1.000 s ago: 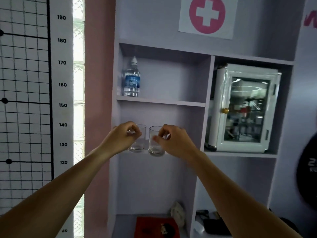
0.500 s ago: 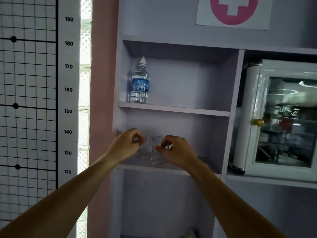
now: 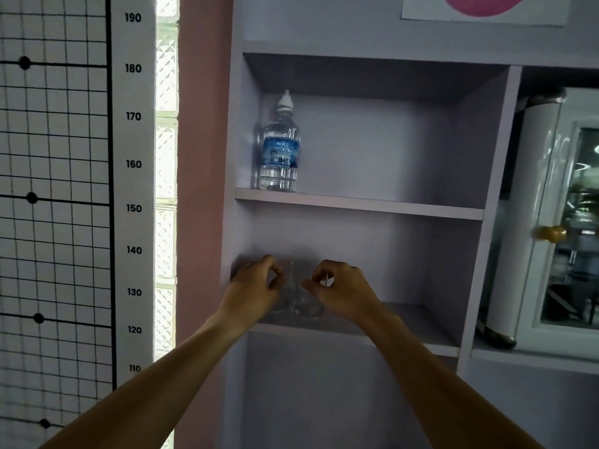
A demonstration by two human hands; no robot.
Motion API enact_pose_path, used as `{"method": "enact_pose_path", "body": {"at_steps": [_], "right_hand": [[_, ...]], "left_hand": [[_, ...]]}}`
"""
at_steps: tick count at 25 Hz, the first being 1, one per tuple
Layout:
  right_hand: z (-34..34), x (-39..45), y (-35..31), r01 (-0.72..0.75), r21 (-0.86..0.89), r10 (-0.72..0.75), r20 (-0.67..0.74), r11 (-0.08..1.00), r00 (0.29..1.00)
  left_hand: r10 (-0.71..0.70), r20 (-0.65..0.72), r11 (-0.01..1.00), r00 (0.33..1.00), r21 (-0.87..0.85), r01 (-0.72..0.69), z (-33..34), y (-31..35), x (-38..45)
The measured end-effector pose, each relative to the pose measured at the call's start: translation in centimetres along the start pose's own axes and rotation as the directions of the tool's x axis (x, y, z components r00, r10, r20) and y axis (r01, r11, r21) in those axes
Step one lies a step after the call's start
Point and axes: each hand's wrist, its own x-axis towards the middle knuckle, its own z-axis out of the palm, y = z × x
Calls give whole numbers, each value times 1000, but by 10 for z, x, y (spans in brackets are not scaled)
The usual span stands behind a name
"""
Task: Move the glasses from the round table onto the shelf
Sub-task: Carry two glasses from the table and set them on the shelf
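Two clear drinking glasses stand side by side on the middle board of the lilac shelf unit (image 3: 418, 322), near its left wall. My left hand (image 3: 254, 286) is closed around the rim of the left glass (image 3: 281, 304). My right hand (image 3: 338, 291) pinches the rim of the right glass (image 3: 306, 307). Both glass bases appear to rest on the board, and the glasses look blurred and mostly hidden behind my fingers. The round table is out of view.
A water bottle (image 3: 280, 150) with a blue label stands on the board above. A white cabinet (image 3: 551, 222) with a glass door and gold knob fills the compartment to the right. A height chart (image 3: 133, 163) hangs on the wall at left.
The view has come closer to the shelf. Both hands have carried the glasses further in and down onto the middle board.
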Motion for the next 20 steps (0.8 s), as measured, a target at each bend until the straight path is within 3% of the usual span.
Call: {"method": "enact_pose_path", "body": {"at_steps": [6, 10, 13, 20], "right_hand": [[11, 8, 4, 19, 20, -17, -68, 1000, 998], [18, 13, 3, -8, 24, 11, -110, 1000, 994], [25, 17, 2, -20, 64, 25, -80, 998, 997], [37, 21, 0, 9, 116, 0, -76, 993, 997]], "left_hand": [[181, -192, 971, 965, 188, -145, 6, -1, -11], [258, -53, 897, 965, 383, -219, 12, -8, -16], [222, 87, 865, 971, 442, -237, 17, -19, -16], [161, 62, 880, 985, 442, -171, 23, -25, -10]]}}
